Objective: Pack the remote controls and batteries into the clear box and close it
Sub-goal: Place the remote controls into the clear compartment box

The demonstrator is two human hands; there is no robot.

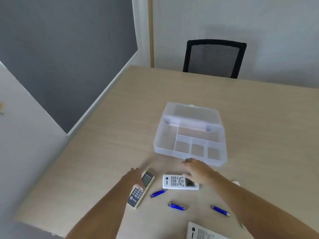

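Observation:
The clear box stands open on the table, its lid tipped back, its divided compartments bare. My left hand grips a narrow grey-and-white remote by its middle. My right hand lies over the right end of a white remote, just in front of the box; whether it grips is unclear. Three blue batteries lie loose: one between the remotes, one nearer me, one to the right. A third white remote shows at the bottom edge.
The light wooden table runs along a grey partition wall at left. A black mesh chair stands behind the far edge. A small white object peeks out beyond my right forearm.

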